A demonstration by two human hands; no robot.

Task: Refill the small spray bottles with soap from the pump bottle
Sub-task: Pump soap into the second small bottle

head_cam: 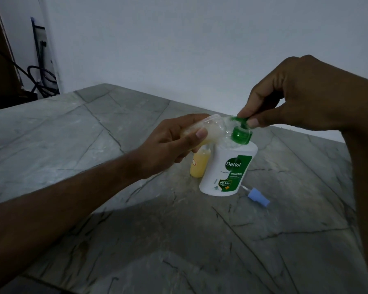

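Left hand: nearest the camera, the left hand [174,143] curls round a small clear spray bottle [62,129]... held tilted almost on its side, thumb across its wall.
Small bottle: its open neck points right, at the green nozzle; pale soap lies in its lower side.
Right hand: the right hand [295,98] comes from above and pinches the green pump head [241,131] between thumb and fingertips.
Pump bottle: the white pump bottle [227,169] stands upright on the counter [94,132], directly under both hands.
Key relation: neck and nozzle appear to meet; whether they touch cannot be told through the blur.
Second bottle: a yellow-filled spray bottle [199,165] stands just behind-left of the pump bottle.
Cap: a blue spray cap [258,196] lies near the pump bottle's right base.
Room: open counter lies to the left; its far edge runs close behind the bottles.
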